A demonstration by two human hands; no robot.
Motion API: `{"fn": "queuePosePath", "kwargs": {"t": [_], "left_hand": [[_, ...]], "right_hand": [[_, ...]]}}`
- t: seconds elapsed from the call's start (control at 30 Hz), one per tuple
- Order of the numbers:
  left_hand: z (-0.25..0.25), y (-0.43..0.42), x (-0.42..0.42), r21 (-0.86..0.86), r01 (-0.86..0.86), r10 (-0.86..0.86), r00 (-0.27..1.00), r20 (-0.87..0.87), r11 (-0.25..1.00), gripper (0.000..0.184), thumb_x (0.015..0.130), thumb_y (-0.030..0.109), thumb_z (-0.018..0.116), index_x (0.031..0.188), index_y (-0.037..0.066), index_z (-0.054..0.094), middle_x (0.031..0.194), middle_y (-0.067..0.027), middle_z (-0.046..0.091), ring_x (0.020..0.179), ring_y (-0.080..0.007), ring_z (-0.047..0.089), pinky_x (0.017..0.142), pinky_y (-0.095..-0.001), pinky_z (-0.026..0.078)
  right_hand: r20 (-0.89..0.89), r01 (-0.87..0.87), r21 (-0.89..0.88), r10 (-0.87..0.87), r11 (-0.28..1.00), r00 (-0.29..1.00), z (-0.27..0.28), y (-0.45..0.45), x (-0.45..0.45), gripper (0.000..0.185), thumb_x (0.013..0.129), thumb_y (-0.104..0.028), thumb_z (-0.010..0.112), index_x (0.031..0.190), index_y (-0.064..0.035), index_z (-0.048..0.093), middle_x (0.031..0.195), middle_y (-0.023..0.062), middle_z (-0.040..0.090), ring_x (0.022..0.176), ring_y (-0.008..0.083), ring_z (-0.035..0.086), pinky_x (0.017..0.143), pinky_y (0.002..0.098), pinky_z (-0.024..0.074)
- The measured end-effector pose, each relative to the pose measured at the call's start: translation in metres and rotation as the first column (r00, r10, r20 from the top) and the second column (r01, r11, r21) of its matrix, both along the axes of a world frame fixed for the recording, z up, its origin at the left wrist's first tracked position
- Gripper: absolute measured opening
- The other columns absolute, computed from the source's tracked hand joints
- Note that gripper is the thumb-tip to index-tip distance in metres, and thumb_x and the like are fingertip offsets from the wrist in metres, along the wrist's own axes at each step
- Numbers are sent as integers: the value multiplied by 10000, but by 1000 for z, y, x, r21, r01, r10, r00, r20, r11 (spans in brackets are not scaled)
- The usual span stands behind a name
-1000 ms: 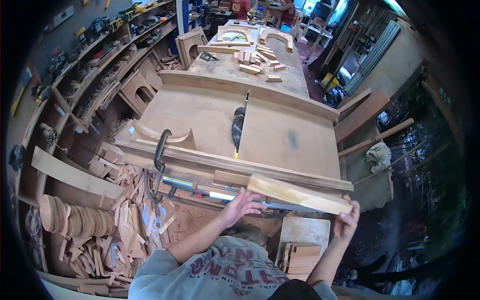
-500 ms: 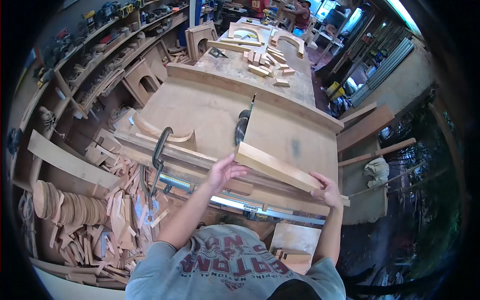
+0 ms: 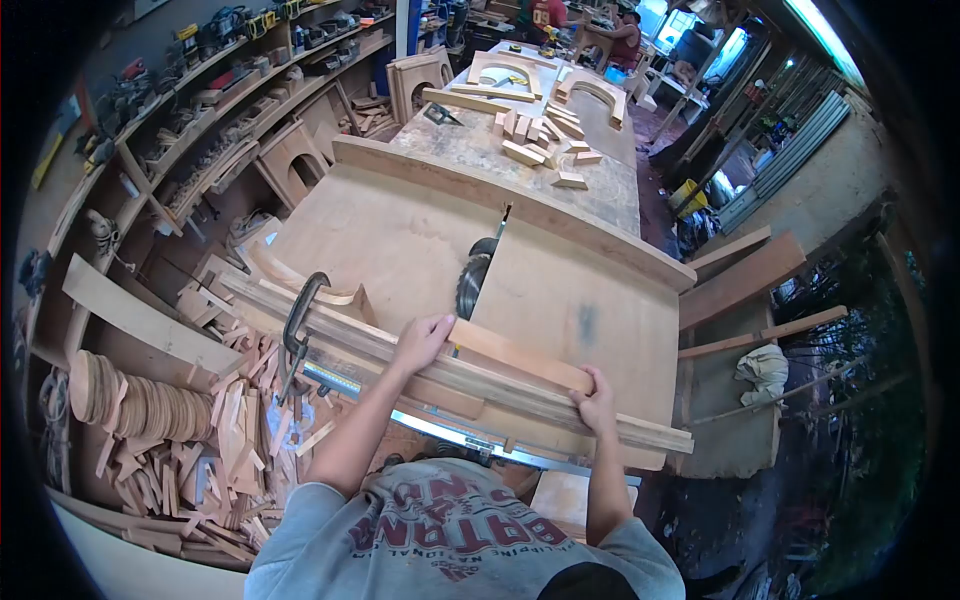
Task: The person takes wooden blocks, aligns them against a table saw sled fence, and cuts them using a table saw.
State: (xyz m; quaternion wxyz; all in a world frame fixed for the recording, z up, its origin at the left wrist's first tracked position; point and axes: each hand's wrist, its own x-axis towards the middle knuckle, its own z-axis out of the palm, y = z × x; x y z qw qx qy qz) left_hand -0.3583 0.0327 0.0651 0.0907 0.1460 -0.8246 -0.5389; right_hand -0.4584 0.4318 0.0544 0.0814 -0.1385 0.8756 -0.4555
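Observation:
A wooden board [image 3: 520,356] lies on the plywood saw sled [image 3: 590,270], along the inner side of its near rail [image 3: 500,380]. My left hand [image 3: 424,345] grips the board's left end, with its thumb side close to the sled's slot. My right hand [image 3: 597,400] is closed on the right end, fingers over the top edge. Just beyond the board's left end, a circular saw blade [image 3: 473,285] stands up through the slot. Whether it spins, I cannot tell. To the left, a C-clamp [image 3: 300,325] grips the near rail next to a curved wooden piece [image 3: 300,278].
The sled's tall far fence [image 3: 500,197] crosses the table. Past it lie several short wood blocks [image 3: 535,135] and arched frames [image 3: 592,90]. Scrap wood [image 3: 235,420] heaps up at left, below tool shelves [image 3: 220,95]. Two people work at the back.
The board has gone from being held tilted above the near rail to lying down on the sled against it. Both hands have moved left with it.

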Motion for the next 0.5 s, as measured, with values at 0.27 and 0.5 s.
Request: {"fn": "queuePosePath", "kwargs": {"t": [0.27,0.5], "left_hand": [[-1,25,22,-306,-144,132,989,-62,941,436,1056,358,496,916,18,731,915,-250,723,859,-477,682,757,-562,509],[-7,21,20,-337,-120,112,993,-42,934,426,1050,359,505,922,30,744,943,-250,727,892,-469,691,786,-560,529]], "right_hand": [[-212,38,43,-28,998,977,-2,-4,6,481,761,-62,767,1233,-63,673,1192,148,659,1129,333,651,994,406,531],[-228,81,137,-48,987,973,0,-8,12,441,771,-140,732,1206,-81,699,1169,158,672,1123,363,651,987,432,534]]}}
